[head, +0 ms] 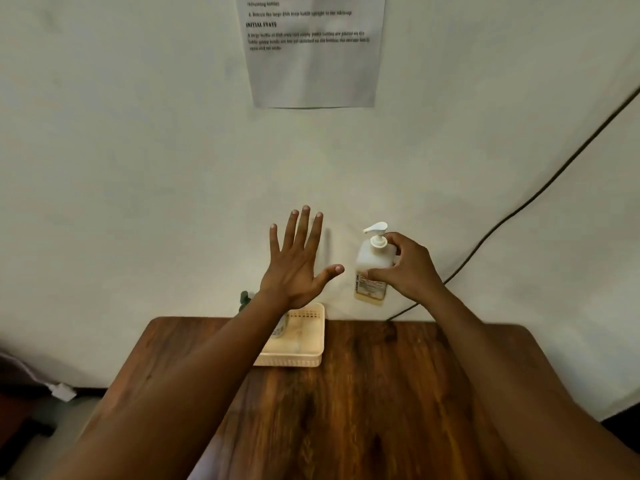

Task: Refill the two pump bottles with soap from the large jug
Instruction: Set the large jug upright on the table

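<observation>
Bottle [280,328] in basket [308,355], mostly arm-hidden

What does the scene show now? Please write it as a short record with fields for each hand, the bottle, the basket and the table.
left hand: open, fingers spread, raised, holding nothing
right hand: gripping the pump bottle at its side
pump bottle: white, pump head on, held up in the air, upright with a slight tilt
basket: cream plastic, at the far edge of the table, partly hidden by the left arm
wooden table: dark brown, against a pale wall
large jug: not clearly visible
</observation>
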